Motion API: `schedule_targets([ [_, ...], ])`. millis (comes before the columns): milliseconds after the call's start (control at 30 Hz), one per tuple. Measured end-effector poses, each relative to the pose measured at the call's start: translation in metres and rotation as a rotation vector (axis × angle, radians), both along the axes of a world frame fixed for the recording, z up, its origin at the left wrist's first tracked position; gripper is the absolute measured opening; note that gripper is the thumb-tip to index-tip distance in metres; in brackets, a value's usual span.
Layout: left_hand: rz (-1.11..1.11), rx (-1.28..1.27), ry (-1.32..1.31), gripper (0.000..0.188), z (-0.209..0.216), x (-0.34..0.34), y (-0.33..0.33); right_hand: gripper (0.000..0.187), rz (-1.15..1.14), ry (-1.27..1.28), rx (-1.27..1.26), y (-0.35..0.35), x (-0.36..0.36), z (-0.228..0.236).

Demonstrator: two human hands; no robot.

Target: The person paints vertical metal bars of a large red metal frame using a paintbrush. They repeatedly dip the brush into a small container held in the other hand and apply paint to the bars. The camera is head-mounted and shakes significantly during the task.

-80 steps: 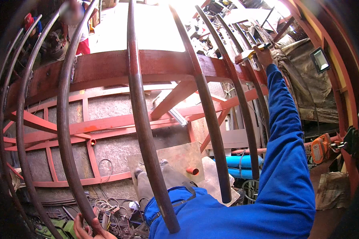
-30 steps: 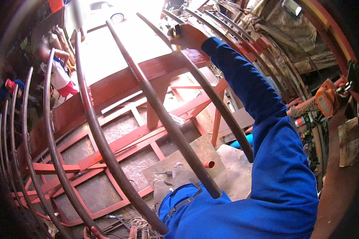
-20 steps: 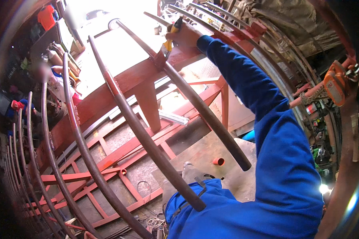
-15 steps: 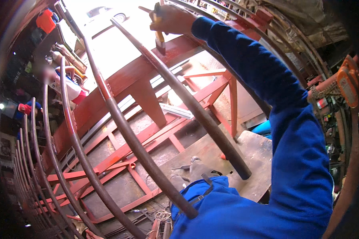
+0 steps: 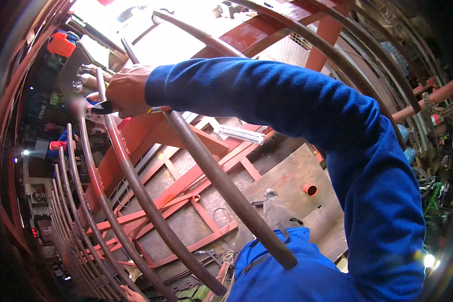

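Red frames [image 5: 205, 217] lie below in the background while the right hand [image 5: 128, 93], gripping the brush [image 5: 103, 107], has swung left along the beam [image 5: 141, 132], left hand [image 5: 132, 294] low by pipes [image 5: 161, 222], hold unclear.

Far: wide opening [image 5: 161, 45], daylight blown out white | Middle: grey, stained floor [image 5: 186, 229], red frames [image 5: 206, 216] spread across it | Right of frames: flat grey-brown sheet [image 5: 282, 176] | Left: deep shadow, small white lamp [image 5: 26, 152] glowing | Right: dim clutter, bright light [image 5: 429, 260] low near the edge
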State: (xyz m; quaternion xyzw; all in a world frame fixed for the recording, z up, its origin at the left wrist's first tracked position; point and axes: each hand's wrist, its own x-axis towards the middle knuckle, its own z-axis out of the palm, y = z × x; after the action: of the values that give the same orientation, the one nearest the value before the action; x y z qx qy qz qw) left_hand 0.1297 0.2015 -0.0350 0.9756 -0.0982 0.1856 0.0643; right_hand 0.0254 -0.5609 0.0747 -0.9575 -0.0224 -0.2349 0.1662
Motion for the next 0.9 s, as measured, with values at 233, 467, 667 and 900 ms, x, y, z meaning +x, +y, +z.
schedule_targets([
  [233,0.276,-0.044,0.185,0.06,0.037,-0.034,-0.117,0.023,0.062,-0.231,0.142,-0.032,0.003,-0.01],
  [467,0.095,0.1,-0.022,0.054,0.011,-0.023,-0.058,0.028,0.044,-0.08,0.417,-0.046,-0.021,-0.036],
  [667,0.233,-0.296,0.087,0.075,0.013,-0.013,-0.079,0.029,-0.054,-0.102,0.518,-0.067,-0.045,-0.034],
  [900,0.271,-0.259,0.114,0.074,0.016,-0.016,-0.092,0.024,-0.104,-0.103,0.534,-0.075,-0.069,-0.039],
])
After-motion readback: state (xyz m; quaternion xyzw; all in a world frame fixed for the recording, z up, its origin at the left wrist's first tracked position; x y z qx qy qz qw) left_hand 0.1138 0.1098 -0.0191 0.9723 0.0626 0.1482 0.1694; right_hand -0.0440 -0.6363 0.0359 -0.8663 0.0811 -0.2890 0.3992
